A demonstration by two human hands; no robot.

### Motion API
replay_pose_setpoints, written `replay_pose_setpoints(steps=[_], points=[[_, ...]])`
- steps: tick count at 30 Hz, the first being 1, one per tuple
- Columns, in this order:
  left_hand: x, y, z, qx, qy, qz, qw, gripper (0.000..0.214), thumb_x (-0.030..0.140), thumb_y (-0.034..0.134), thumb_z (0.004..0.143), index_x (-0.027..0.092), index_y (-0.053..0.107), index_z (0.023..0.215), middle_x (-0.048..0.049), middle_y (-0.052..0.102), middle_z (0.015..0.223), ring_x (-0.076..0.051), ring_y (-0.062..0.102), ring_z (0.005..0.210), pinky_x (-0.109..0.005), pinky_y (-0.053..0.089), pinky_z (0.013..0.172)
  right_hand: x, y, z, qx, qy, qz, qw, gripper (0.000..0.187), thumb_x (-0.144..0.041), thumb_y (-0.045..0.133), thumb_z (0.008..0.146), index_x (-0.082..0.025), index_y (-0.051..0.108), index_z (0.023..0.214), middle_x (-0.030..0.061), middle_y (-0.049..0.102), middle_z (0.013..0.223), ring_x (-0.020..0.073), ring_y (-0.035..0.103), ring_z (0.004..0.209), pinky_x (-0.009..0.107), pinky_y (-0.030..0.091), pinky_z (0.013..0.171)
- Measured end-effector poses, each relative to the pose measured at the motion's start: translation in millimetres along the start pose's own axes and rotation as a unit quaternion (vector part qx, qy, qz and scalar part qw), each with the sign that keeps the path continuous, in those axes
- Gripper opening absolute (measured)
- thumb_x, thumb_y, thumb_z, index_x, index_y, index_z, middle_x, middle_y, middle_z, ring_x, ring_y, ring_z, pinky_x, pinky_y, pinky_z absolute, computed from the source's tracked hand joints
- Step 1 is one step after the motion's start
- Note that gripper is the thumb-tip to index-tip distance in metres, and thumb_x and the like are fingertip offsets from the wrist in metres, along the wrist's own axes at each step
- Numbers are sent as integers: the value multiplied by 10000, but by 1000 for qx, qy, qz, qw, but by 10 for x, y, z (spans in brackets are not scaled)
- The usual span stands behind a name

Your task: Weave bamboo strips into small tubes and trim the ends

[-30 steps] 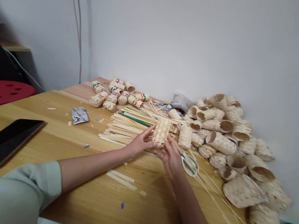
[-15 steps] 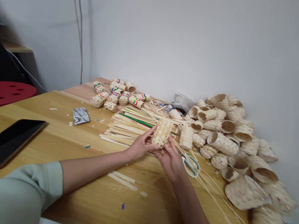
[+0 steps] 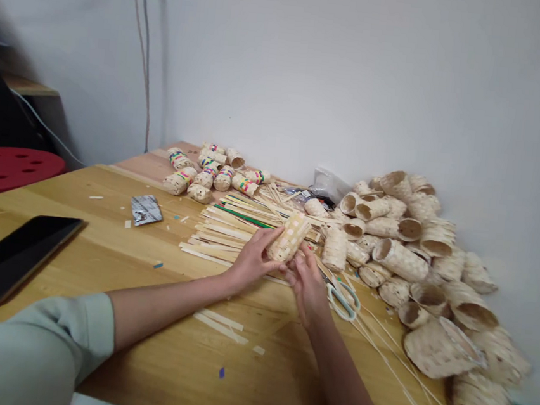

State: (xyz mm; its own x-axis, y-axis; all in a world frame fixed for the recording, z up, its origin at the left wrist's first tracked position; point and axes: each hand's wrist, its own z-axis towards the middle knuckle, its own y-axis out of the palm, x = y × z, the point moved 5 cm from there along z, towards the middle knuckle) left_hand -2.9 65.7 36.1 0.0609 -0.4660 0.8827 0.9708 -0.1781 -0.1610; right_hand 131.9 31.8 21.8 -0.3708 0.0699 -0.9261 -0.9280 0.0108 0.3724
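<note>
Both my hands hold a small woven bamboo basket (image 3: 289, 236) just above the wooden table (image 3: 102, 263). My left hand (image 3: 251, 261) grips its left side with the fingers curled round it. My right hand (image 3: 307, 282) holds the lower right edge, fingers closed on it. The basket is tilted, its top leaning to the right. Behind it lies a flat pile of bamboo strips (image 3: 230, 224), some of them green and red.
A heap of plain woven baskets (image 3: 418, 255) fills the right side by the wall. Small baskets with coloured bands (image 3: 208, 172) lie at the back. Scissors (image 3: 344, 299) lie right of my right hand. A dark tablet (image 3: 6, 260) and a silver packet (image 3: 145, 209) lie at the left.
The basket has turned and tilted to the right between my hands. Both hands stayed in nearly the same spot.
</note>
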Motion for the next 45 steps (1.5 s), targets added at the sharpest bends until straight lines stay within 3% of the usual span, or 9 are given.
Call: replay_pose_setpoints(steps=[5, 9, 15, 24, 27, 29, 31, 35, 45], points=[[127, 53, -83, -38, 91, 72, 992, 719, 333, 774, 673, 285, 496, 1334, -108, 478, 1296, -282, 443, 1203, -430, 388, 1013, 6, 8, 10, -7, -7, -8, 1000, 507, -403, 631, 815, -295, 472, 1284, 38, 576, 1293, 219, 600, 1081, 320, 554, 770], [209, 77, -129, -52, 132, 59, 988, 541, 313, 640, 814, 275, 489, 1332, -102, 514, 1301, -256, 450, 1207, -393, 401, 987, -14, -33, 25, -11, 6, 41, 999, 373, -434, 613, 826, -250, 582, 1149, 36, 648, 1181, 211, 618, 1031, 330, 552, 763], [120, 5, -80, -4, 57, -1, 998, 397, 313, 549, 865, 238, 542, 1256, -99, 550, 1202, -194, 538, 984, -304, 481, 779, -45, -61, 42, -9, 50, 98, 994, 333, -486, 572, 837, -223, 623, 1035, 43, 716, 980, 201, 671, 867, 347, 550, 733], [76, 17, -86, -18, 33, -42, 998, 351, 353, 533, 875, 215, 580, 1195, -95, 557, 1209, -206, 536, 1064, -300, 464, 848, -47, -54, 26, -14, 67, 89, 994, 413, -572, 516, 839, -209, 651, 984, 49, 718, 907, 184, 661, 737, 357, 544, 739], [26, 35, -80, -30, -11, -89, 996, 434, 393, 506, 889, 197, 512, 1276, -101, 562, 1203, -208, 544, 1066, -310, 459, 872, -61, -95, 40, -1, 3, 19, 1000, 422, -467, 655, 775, -237, 590, 1123, 43, 682, 1092, 203, 643, 964, 371, 514, 869], [-20, 57, -69, -39, -40, -137, 989, 532, 420, 545, 862, 190, 449, 1331, -110, 548, 1230, -216, 546, 1069, -315, 468, 859, -92, -109, 42, 7, -63, -76, 995, 590, -370, 732, 716, -251, 507, 1249, 58, 600, 1259, 223, 568, 1139, 397, 448, 984], [-44, 80, -56, -46, -46, -179, 982, 634, 418, 639, 793, 187, 427, 1343, -114, 540, 1260, -234, 540, 1097, -318, 471, 861, -121, -103, 29, 11, -116, -189, 975, 726, -323, 760, 682, -247, 442, 1330, 85, 521, 1352, 249, 499, 1227, 433, 388, 1045], [-44, 94, -43, -48, -53, -210, 975, 672, 370, 764, 675, 182, 488, 1258, -95, 607, 1191, -236, 580, 1057, -327, 456, 902, -183, -73, -26, 23, -190, -350, 917, 704, -298, 746, 686, -256, 478, 1336, 80, 503, 1367, 280, 442, 1270, 493, 309, 1087], [158, -6, -50, -35, -15, -83, 996, 698, 355, 812, 610, 181, 509, 1214, -85, 619, 1160, -237, 567, 1075, -326, 425, 932, -233, -63, -47, 18, -194, -371, 908, 822, -307, 739, 681, -251, 379, 1417, 92, 518, 1359, 283, 490, 1232, 461, 381, 1032]])
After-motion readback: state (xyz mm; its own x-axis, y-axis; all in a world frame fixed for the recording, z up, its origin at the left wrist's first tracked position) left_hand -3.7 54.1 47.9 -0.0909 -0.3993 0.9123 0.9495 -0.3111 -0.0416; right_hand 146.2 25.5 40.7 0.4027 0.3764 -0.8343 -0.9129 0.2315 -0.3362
